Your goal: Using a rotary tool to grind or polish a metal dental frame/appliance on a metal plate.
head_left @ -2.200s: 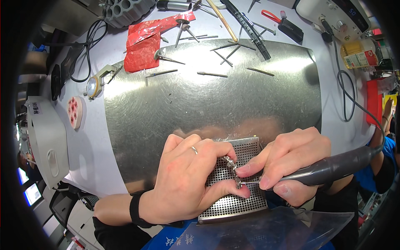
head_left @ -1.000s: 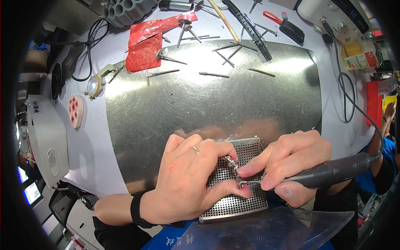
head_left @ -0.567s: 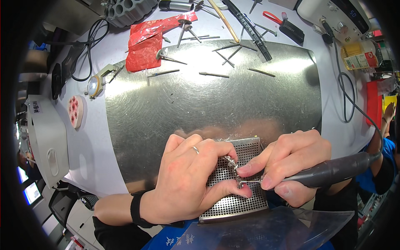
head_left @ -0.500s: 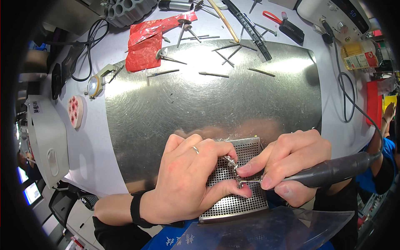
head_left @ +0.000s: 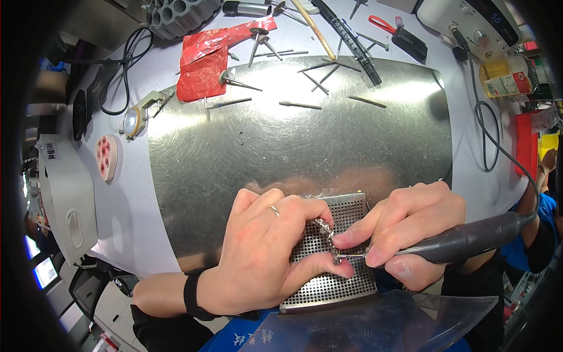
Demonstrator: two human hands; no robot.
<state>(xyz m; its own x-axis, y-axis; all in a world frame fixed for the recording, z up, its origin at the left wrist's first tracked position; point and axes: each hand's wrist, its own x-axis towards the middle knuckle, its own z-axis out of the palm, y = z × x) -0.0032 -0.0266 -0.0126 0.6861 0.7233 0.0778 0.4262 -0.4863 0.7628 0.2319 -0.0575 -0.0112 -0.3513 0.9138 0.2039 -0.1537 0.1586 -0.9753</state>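
Observation:
Between the thumb and forefinger of my left hand point(head_left: 252, 246) is a small, curved, shiny metal framework point(head_left: 326, 229), like a dental casting. My right hand point(head_left: 413, 226) is closed around a dark grey rotary handpiece point(head_left: 478, 239). Its thin metal shank point(head_left: 353, 256) reaches the lower end of the framework, close to my left thumb. A right fingertip rests against or right beside the framework's edge. Below both hands lies a perforated metal grille point(head_left: 352, 287). My fingers cover part of the framework, and the bur's tip is too small to make out.
A steel sheet point(head_left: 234, 158) covers the middle of the white table. Several loose burs point(head_left: 300, 105), a red wrapper point(head_left: 202, 73), a black marker point(head_left: 349, 41) and a dial caliper point(head_left: 134, 120) lie farther off. The handpiece cord runs right to a control box point(head_left: 478, 26). Left sits a pink-spotted plaster piece point(head_left: 107, 157).
Almost nothing differs. Both hands keep their grips, with the shank still at the framework's lower end; the whole view has shifted very slightly.

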